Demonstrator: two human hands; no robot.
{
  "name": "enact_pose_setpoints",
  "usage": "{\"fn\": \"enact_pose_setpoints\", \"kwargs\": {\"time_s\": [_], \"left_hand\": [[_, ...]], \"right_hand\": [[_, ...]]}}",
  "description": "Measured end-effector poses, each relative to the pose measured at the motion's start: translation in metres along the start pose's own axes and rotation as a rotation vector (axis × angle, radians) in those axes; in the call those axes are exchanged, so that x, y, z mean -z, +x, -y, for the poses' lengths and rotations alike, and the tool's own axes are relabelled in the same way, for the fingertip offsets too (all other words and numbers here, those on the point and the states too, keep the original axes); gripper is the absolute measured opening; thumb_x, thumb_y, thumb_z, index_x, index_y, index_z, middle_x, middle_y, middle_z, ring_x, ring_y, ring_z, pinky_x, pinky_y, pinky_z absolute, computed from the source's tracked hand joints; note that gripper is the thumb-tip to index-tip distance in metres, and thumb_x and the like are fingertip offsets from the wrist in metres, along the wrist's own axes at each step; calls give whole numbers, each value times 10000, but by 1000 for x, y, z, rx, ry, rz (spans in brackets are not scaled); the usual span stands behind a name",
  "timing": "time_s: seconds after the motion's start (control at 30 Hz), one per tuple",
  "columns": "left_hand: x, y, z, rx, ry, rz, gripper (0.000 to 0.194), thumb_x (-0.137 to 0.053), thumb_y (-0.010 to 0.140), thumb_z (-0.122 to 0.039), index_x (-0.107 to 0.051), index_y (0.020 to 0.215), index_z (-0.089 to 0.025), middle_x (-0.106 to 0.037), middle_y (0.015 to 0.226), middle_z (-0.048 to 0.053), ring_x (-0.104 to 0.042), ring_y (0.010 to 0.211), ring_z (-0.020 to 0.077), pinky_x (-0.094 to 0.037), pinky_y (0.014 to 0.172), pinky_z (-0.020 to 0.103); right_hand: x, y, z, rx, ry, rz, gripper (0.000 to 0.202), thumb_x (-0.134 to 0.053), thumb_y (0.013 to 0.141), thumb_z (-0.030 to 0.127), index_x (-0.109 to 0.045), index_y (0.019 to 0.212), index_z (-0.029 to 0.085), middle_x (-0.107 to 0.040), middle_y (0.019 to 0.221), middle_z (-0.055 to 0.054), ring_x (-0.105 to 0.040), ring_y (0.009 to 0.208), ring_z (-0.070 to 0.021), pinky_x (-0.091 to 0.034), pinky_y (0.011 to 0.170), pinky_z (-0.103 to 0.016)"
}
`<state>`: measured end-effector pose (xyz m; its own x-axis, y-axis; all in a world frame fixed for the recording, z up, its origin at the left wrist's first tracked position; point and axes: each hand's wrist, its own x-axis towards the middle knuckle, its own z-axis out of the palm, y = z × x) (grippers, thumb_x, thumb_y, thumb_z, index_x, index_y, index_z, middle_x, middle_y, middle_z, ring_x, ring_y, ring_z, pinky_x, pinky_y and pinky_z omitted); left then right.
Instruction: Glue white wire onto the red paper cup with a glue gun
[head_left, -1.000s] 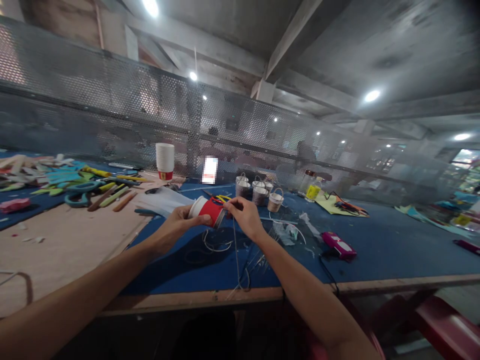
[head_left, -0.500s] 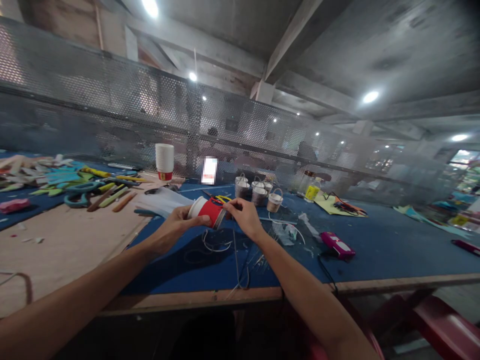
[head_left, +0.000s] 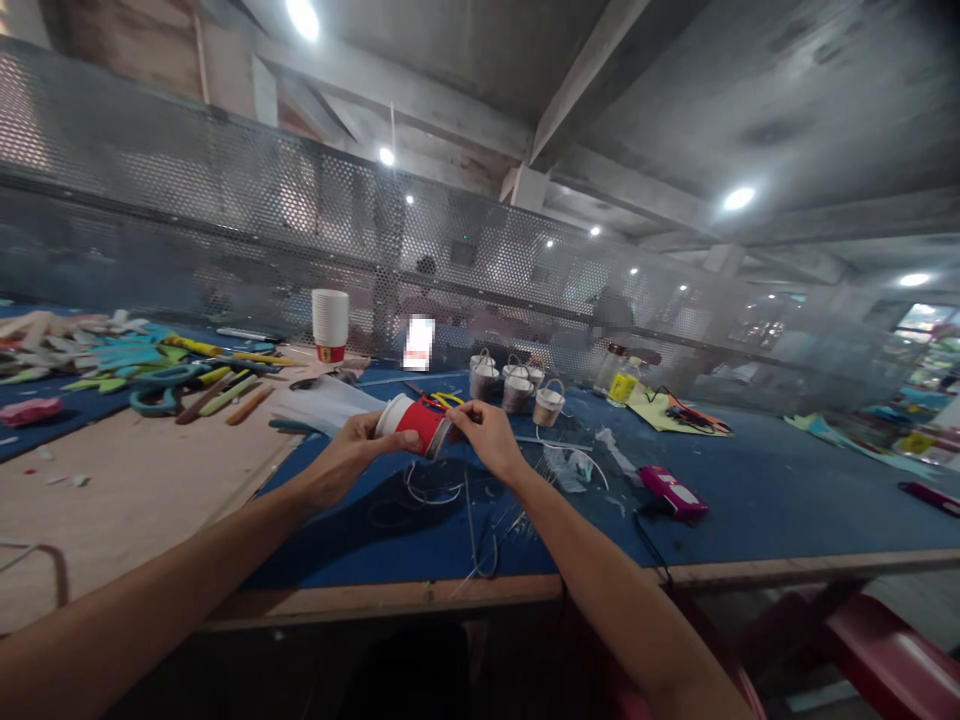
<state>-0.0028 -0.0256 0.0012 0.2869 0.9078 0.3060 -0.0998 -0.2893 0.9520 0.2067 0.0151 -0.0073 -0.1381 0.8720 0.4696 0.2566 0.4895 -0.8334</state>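
A red and white paper cup [head_left: 421, 428] lies tilted on its side above the blue tabletop, gripped by my left hand [head_left: 360, 445] with the thumb along its near side. A greyish band shows at the cup's right end. There my right hand [head_left: 480, 432] has its thumb and fingertips pinched together against the cup; whatever is between them is too small to make out. Yellow-handled scissors [head_left: 448, 399] lie just behind the cup. Below it on the table is a loop of thin pale cord [head_left: 433, 498].
Several small bucket-like cups with handles [head_left: 549, 404] stand behind my right hand. A stack of paper cups [head_left: 331, 325] is at the back left, near scissors [head_left: 159, 392] and modelling tools. On the right are a yellow-labelled bottle [head_left: 622, 384] and a purple box [head_left: 673, 493].
Both hands and the cup keep almost the same place. Only the camera view has shifted very slightly.
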Motion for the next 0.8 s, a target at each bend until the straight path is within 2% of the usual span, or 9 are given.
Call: {"fn": "enact_pose_setpoints", "kwargs": {"time_s": [0.3,0.53,0.73,0.8], "left_hand": [[4,2,6,5,-45,8,183,-794,745,-300,-763,884,-186,-771,837,34,-660,752,191,-504,739,278],[7,5,12,5,-34,-33,230,-811,737,-308,-774,933,-192,-779,867,34,-661,783,189,-487,753,274],[7,5,9,-5,20,-35,211,-793,751,-325,-760,883,-164,-771,879,61,-658,784,205,-486,751,298],[6,5,8,-10,32,-45,249,-798,742,-320,-750,936,-173,-763,877,52,-652,773,203,-485,742,301]], "right_hand": [[-3,-1,-2,-8,89,20,259,-631,863,422,-662,803,173,-677,634,-4,-656,590,-152,-513,623,-251],[-5,-2,1,-26,169,9,377,-589,871,537,-668,932,173,-695,791,-26,-651,698,-147,-525,685,-256],[-7,-5,5,-42,209,80,381,-630,844,547,-644,938,178,-685,782,-26,-645,678,-154,-536,675,-280],[-7,-5,7,-46,205,95,364,-638,845,529,-638,936,176,-678,761,-23,-638,658,-149,-532,668,-277]]}}
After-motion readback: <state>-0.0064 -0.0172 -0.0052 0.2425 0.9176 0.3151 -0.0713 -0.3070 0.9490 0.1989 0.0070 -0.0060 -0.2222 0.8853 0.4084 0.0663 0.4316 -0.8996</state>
